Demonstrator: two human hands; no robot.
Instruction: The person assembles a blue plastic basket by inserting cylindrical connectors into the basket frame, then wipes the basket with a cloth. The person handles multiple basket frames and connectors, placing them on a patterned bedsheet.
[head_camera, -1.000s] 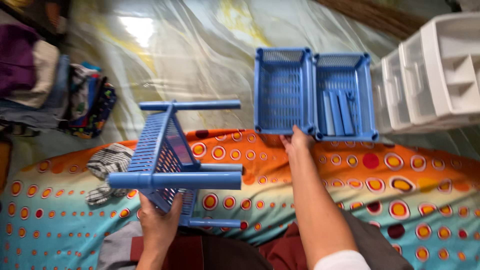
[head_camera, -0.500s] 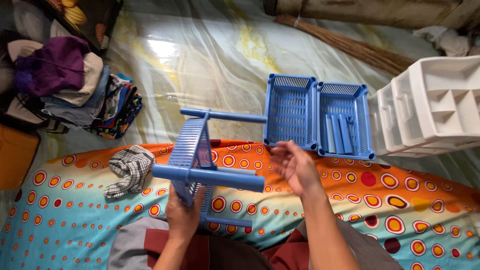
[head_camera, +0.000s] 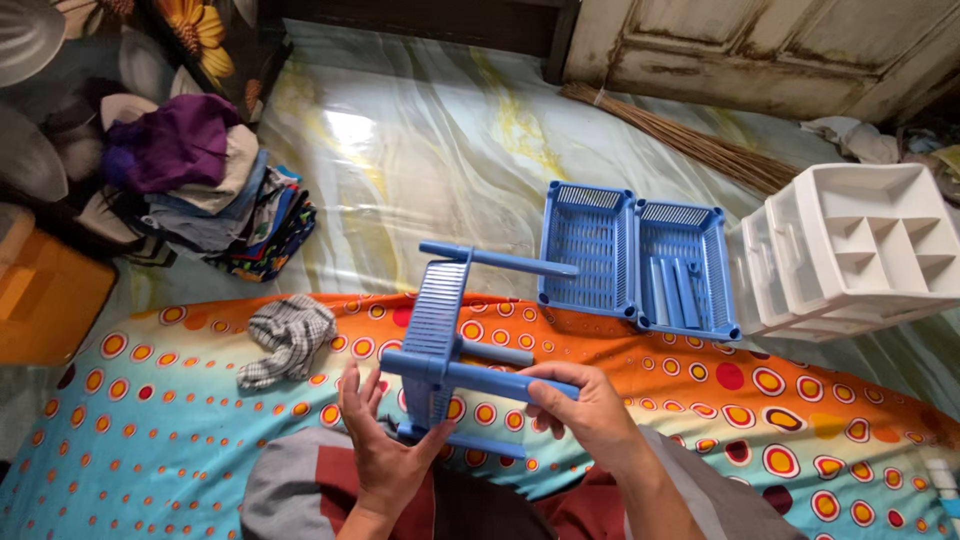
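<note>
**Both hands on the blue slatted tray with its four tube legs**

We hold a blue plastic rack tray (head_camera: 437, 325) turned on its side, its slatted panel standing nearly on edge above the spotted orange and teal bedsheet (head_camera: 800, 400). Four blue tube legs stick out from its corners toward 3 o'clock. Our left hand (head_camera: 385, 445) sits at 6 o'clock of the tray, palm up against its lower edge, fingers spread and curled up around the bottom corner. Our right hand (head_camera: 585, 405) closes around the near leg (head_camera: 505, 381), thumb on top and fingers wrapped below, gripping the tube close to its free end.

At 1 o'clock from the tray, two more blue basket trays (head_camera: 640, 255) lie side by side on the glossy marbled floor (head_camera: 420, 150), touching each other and just past the edge of the bedsheet. The right one holds a few loose blue tubes (head_camera: 675, 280). Just beside them at 3 o'clock stands a white plastic drawer unit (head_camera: 860, 250) with a divided top. A checked cloth (head_camera: 290, 338) lies crumpled on the bedsheet at 9 o'clock of the tray, apart from it. A pile of folded clothes (head_camera: 195, 185) rests on the floor at 10 o'clock, and a broom (head_camera: 690, 140) lies at 1 o'clock, farther off.
</note>
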